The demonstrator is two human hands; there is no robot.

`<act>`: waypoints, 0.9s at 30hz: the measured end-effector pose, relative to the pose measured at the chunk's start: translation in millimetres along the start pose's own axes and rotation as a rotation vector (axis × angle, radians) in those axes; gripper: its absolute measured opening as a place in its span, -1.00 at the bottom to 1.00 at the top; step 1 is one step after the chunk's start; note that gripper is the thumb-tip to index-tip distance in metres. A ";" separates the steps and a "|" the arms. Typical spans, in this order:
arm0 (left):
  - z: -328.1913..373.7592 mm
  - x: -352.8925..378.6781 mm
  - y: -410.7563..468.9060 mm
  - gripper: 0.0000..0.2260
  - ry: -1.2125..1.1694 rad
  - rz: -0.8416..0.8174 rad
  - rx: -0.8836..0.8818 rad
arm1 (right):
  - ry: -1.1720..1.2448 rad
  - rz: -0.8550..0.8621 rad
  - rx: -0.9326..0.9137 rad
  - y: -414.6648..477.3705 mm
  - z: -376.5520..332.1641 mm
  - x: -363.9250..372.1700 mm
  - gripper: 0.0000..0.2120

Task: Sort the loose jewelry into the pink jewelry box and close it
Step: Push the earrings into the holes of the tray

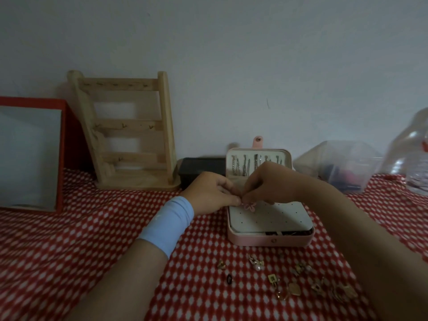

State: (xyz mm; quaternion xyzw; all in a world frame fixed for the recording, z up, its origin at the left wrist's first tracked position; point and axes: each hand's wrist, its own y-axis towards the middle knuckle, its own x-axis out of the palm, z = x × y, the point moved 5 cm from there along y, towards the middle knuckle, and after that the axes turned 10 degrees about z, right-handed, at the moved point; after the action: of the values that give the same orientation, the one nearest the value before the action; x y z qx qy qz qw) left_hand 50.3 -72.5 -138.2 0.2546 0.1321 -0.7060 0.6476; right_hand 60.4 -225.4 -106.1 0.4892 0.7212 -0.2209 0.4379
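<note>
The pink jewelry box (271, 239) lies open on the red patterned cloth, its lid (287, 156) upright with several dangling pieces hung inside. A white perforated earring panel (273, 218) covers the base. My left hand (213, 193) and my right hand (271, 184) meet at the panel's far left corner, both pinching a small pink flower earring (249, 206). Loose gold earrings (294, 288) and a pearl earring (257, 262) are scattered on the cloth in front of the box, with a dark oval piece (229, 279) to their left.
A wooden jewelry stand (129, 133) leans at the wall behind. A red-framed box (30, 154) stands far left. A black tray (199, 170) sits behind my left hand. A clear plastic container (335, 165) and a clear bottle (414, 156) are at the right.
</note>
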 end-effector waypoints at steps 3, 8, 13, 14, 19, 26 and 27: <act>0.8 1.3 -1.0 -0.86 -0.017 -0.009 -0.004 | -0.018 -0.035 -0.032 -0.6 -1.3 -1.1 -0.94; 1.7 0.8 -2.2 -0.86 -0.039 -0.006 -0.009 | -0.099 0.001 -0.052 1.3 -0.8 1.7 -0.89; 1.3 -0.6 -0.5 -0.81 -0.012 0.017 0.001 | -0.134 -0.002 -0.088 1.3 -0.5 3.7 -0.91; 1.4 -1.6 0.4 -0.83 0.010 0.029 0.015 | -0.131 -0.004 -0.095 0.9 -0.6 3.7 -0.91; 1.7 -10.0 5.0 -0.92 0.101 0.089 0.089 | -0.110 0.026 -0.115 1.8 -0.4 3.5 -0.90; 3.0 -8.2 4.5 -0.92 0.170 0.034 0.136 | -0.110 0.022 -0.126 1.9 -3.8 2.6 -0.88; 3.5 -8.2 4.2 -0.92 0.185 0.028 0.147 | -0.114 0.027 -0.127 2.1 -4.4 2.8 -0.87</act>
State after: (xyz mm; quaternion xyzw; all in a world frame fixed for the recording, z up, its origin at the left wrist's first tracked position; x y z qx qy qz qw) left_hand 53.9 -67.9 -130.3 0.3674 0.1355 -0.6781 0.6220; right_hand 60.1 -219.8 -106.0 0.4569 0.7009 -0.1962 0.5114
